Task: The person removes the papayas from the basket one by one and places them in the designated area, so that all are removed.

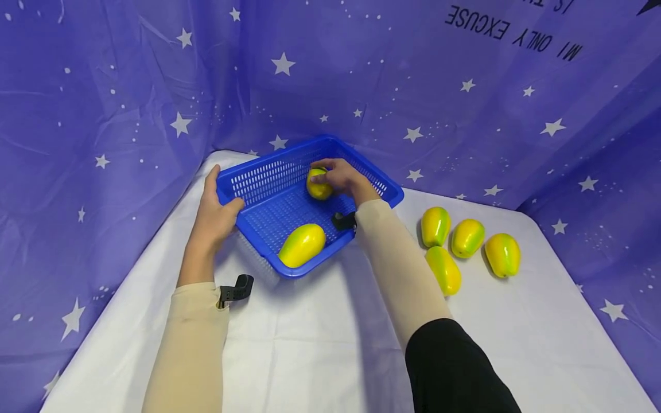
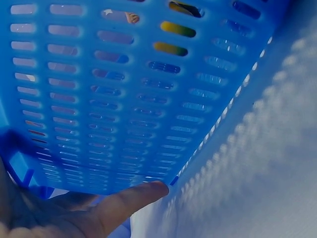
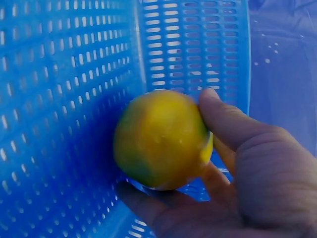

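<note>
A blue plastic basket [image 1: 268, 213] with slotted walls rests on the table. My left hand [image 1: 217, 215] grips its left corner; in the left wrist view the fingers [image 2: 131, 201] lie along the slotted side. Inside the basket, near its far corner, my right hand [image 1: 341, 176] holds a yellow-green mango [image 1: 319, 186], glossy like a plastic model. In the right wrist view thumb and fingers curl round this mango [image 3: 163, 141], close to the slotted surfaces. A second mango [image 1: 302, 245] lies in the basket's near corner, touched by neither hand.
On the white tablecloth [image 1: 310, 344], to the right of the basket, several more mangoes [image 1: 467, 238] lie grouped together. The right forearm partly covers the nearest one [image 1: 444, 269]. A purple star-printed curtain [image 1: 330, 69] hangs close behind the basket and along both sides.
</note>
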`<state>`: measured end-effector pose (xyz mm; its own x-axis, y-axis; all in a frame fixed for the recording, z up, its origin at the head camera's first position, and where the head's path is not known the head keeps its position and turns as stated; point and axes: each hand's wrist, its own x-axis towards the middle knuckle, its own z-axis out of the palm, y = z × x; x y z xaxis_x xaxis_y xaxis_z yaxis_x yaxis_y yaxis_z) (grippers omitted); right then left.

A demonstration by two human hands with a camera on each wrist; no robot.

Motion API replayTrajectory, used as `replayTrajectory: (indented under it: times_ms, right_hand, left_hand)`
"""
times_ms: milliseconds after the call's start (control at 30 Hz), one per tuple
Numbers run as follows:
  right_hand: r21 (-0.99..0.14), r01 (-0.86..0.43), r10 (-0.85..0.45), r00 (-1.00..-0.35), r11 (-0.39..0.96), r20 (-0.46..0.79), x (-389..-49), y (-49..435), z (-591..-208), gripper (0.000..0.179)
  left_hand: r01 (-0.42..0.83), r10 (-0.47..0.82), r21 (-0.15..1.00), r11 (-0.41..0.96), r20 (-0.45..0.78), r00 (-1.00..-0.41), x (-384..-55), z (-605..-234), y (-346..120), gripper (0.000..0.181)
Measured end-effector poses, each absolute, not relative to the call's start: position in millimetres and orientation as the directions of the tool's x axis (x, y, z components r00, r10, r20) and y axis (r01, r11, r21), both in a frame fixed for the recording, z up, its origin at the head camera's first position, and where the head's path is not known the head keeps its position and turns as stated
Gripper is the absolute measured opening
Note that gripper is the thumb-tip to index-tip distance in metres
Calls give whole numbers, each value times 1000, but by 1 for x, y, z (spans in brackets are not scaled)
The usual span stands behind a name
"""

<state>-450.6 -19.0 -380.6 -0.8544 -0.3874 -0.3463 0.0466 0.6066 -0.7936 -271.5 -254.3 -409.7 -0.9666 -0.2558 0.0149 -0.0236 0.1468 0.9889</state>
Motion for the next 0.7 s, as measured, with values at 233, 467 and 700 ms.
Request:
replayTrajectory:
  times_ms: [233,467,700]
  right_hand:
    - [-804,-34,-421,-864,594,-274,-453,-15,-381,49]
    - [-771,-169,-484,-852,614,-199,-451,-20,-383,50]
    - [-759,-174,-454,-874,627,-174,-448,-15,-386,47]
  left_hand:
    - [-12,-253,992,127,21,-967,-270,-403,-251,81]
    - [-4,-258,989,147,34,-966,-267,-405,-257,80]
    - [3,-239,989,148,39,-970,-266,-411,-253,81]
